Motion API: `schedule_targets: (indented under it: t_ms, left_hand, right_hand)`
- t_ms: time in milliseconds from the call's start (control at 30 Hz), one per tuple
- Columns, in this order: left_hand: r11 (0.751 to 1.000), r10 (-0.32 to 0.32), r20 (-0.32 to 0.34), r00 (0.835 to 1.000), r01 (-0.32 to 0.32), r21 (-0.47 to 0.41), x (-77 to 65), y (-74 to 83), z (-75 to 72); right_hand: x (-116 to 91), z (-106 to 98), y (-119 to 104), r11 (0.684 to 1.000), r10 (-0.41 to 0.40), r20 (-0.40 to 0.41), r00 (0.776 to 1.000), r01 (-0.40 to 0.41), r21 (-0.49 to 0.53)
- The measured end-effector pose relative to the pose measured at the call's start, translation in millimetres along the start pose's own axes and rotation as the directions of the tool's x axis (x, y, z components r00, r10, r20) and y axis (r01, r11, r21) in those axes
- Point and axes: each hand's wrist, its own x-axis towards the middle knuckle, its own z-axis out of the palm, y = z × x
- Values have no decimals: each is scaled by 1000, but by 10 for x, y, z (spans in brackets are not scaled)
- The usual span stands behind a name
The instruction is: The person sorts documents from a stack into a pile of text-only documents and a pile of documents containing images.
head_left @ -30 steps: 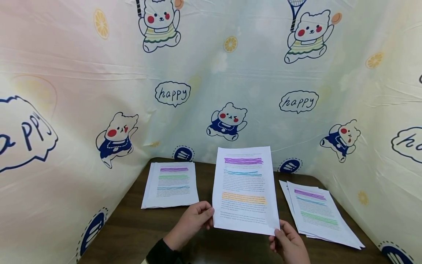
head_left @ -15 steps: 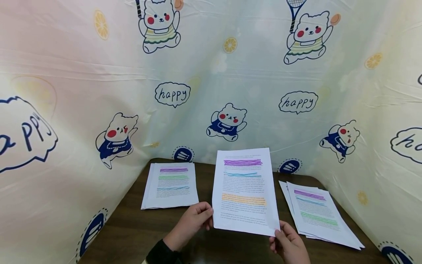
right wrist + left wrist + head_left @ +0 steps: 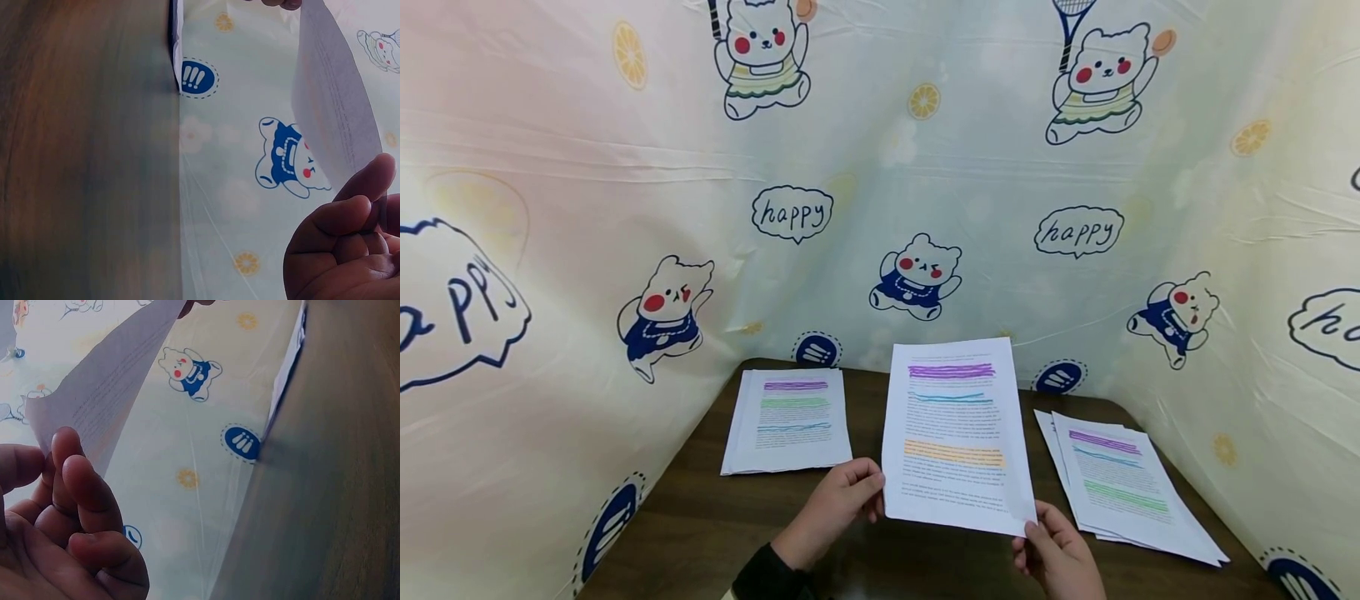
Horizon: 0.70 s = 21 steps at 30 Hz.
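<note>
Pale bear-printed fabric [image 3: 857,158] is hanging behind a dark brown table [image 3: 677,533]. At left, a white rectangular paper stack [image 3: 796,448] lined purple, green and blue is lying on it. Next, the left hand [image 3: 835,504] is pinching the lower left edge of 1 white rectangular paper sheet [image 3: 957,429] striped purple, blue and orange. Its top edge is tipping slightly lower than 1 second ago, yet it is seemingly staying in hand, raised between both stacks. The right hand [image 3: 1060,554] is pinching its lower right corner. Farthest right, a fanned white paper stack [image 3: 1131,475] streaked purple, blue and green is lying.
</note>
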Motion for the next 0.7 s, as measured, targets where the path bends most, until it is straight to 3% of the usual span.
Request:
schedule_targets:
  t_ms: [467, 700]
  left_hand:
    - [1000, -23, -15, 1000, 23, -8, 13, -12, -31]
    - [999, -29, -27, 999, 30, 20, 27, -13, -33]
  right_hand:
    - [28, -46, 16, 1000, 23, -11, 1000, -22, 5]
    - [132, -391, 2, 999, 25, -34, 999, -24, 28]
